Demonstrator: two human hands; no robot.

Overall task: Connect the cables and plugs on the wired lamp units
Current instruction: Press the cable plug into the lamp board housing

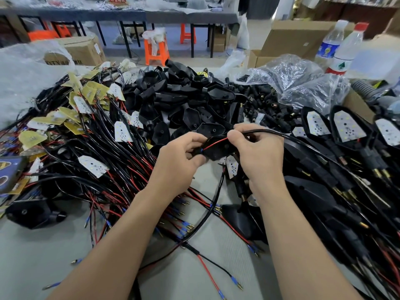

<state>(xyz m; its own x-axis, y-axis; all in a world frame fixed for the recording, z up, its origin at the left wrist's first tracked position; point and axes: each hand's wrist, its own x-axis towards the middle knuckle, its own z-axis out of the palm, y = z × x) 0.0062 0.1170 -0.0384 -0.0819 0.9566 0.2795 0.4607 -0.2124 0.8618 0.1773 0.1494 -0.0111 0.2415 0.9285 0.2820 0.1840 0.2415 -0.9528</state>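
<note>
a small assembly workshop is shown. a grey table (32, 256) is buried under parts kept in bulk: black housings (179, 94) are heaped in the middle, led boards (93, 100) on red and black wires (121, 169) are piled at the left, loose plugs (266, 100) are spread beside clear bags (303, 83), and lamps (346, 126) with boards fitted are laid in a row at the right. cardboard boxes (298, 37) are stood behind the heap. further back, long back tables (129, 15) on black legs are set across the room, with orange stools (154, 50) placed under and before them. two water bottles (329, 44) are kept at the right.
</note>
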